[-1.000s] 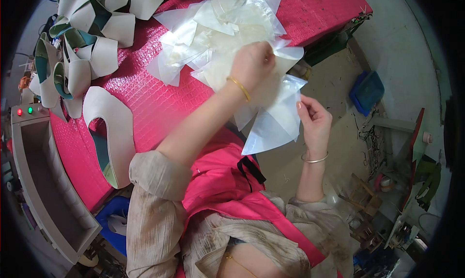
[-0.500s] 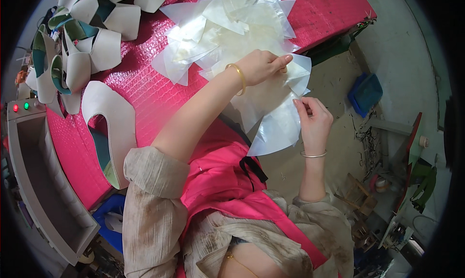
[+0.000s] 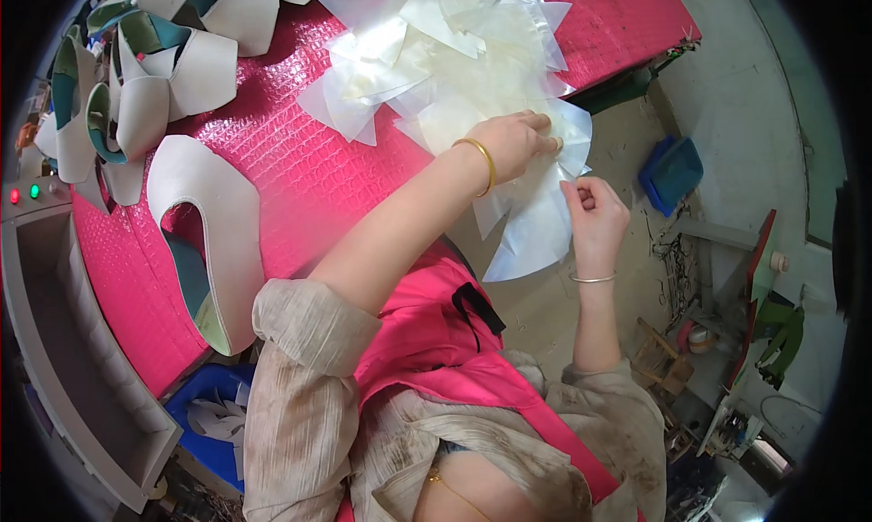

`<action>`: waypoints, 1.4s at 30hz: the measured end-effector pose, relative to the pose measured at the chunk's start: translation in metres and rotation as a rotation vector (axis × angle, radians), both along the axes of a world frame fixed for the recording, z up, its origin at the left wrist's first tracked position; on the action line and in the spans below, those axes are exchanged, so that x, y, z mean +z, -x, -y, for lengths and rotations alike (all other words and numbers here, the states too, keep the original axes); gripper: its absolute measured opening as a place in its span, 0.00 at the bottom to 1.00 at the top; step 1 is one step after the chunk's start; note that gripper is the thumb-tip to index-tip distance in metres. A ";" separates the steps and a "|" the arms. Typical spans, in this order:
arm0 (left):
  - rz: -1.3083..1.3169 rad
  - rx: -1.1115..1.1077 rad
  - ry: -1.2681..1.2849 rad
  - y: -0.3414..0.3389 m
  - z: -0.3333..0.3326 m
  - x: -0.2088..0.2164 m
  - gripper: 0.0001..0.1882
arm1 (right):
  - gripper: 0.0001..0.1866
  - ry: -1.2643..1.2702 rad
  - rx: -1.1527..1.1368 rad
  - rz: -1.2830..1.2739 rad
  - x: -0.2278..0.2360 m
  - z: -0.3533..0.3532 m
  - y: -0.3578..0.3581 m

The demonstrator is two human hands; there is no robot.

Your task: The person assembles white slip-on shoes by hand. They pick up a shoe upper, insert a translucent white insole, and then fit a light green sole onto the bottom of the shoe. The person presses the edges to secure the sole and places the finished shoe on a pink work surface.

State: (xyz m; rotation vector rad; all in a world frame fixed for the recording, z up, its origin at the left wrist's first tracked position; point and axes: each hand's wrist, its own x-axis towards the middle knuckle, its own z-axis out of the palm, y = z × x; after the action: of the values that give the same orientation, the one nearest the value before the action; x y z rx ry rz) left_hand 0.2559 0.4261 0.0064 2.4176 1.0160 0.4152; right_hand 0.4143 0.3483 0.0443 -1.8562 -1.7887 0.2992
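Thin, translucent whitish sheets with pointed corners lie in a loose pile [image 3: 445, 45] on the pink table covering. My left hand [image 3: 513, 148], a gold bangle at its wrist, lies over the near part of the pile with its fingers closed on a translucent sheet [image 3: 531, 236]. That sheet hangs past the table edge toward me. At its right edge is my right hand [image 3: 599, 215], with a silver bangle at the wrist; thumb and forefinger are pinched together at the sheet's corner. How much the right fingertips hold is hard to make out.
A white, curved shoe-upper piece [image 3: 227, 213] with a green lining lies on the pink table [image 3: 300, 172]. More such pieces [image 3: 204, 77] are heaped at far left. A grey trough [image 3: 86, 340] and a blue bin of scraps [image 3: 204, 404] stand left. A blue basket [image 3: 672, 172] sits on the floor.
My left hand has moved slightly right and down, its fingers now lower over the sheets. The right hand stays near the sheet's edge with its fingers more curled. The whole view has shifted slightly.
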 end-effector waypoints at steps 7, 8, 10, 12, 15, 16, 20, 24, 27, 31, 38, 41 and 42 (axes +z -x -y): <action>-0.061 0.071 0.193 -0.003 0.003 0.022 0.21 | 0.06 -0.276 0.329 0.274 -0.003 -0.004 -0.009; -0.064 0.075 0.220 -0.004 0.002 0.024 0.21 | 0.06 -0.269 0.337 0.284 -0.002 -0.004 -0.009; -0.067 0.088 0.279 -0.007 -0.001 0.024 0.19 | 0.07 -0.251 0.359 0.302 0.001 -0.003 -0.007; -0.097 0.090 0.293 -0.012 -0.004 0.023 0.19 | 0.07 -0.243 0.332 0.264 0.002 -0.002 -0.006; -0.056 0.078 0.288 -0.010 -0.007 0.018 0.18 | 0.07 -0.226 0.273 0.180 -0.006 0.000 -0.008; -0.029 0.072 0.283 -0.007 -0.008 0.017 0.18 | 0.07 -0.219 0.250 0.146 -0.007 0.000 -0.009; 0.525 0.401 0.478 0.028 -0.013 0.016 0.16 | 0.06 -0.052 0.124 -0.075 0.003 -0.001 -0.009; 0.278 0.362 0.641 0.053 0.050 0.068 0.24 | 0.09 0.255 0.079 -0.522 -0.003 0.005 -0.020; -0.070 0.318 0.699 0.043 0.117 0.070 0.39 | 0.10 0.356 0.123 -0.730 0.000 0.005 -0.017; 0.816 0.023 1.379 0.008 0.169 0.001 0.31 | 0.10 0.368 0.117 -0.808 0.001 0.009 -0.015; 1.500 0.530 1.425 -0.045 0.175 -0.001 0.20 | 0.17 0.166 0.227 -0.282 0.010 0.024 -0.025; 1.515 0.711 1.368 -0.046 0.176 -0.001 0.15 | 0.20 -0.199 0.632 0.261 0.045 0.028 -0.021; 1.512 0.750 1.362 -0.048 0.179 0.000 0.14 | 0.20 -0.152 0.789 0.305 0.052 0.029 -0.022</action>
State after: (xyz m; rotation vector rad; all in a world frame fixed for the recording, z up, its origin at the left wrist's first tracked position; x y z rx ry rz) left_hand 0.3038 0.2474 0.0061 0.1566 0.8186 1.0416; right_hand 0.4366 0.3188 0.0965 -1.0559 -2.6206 0.1528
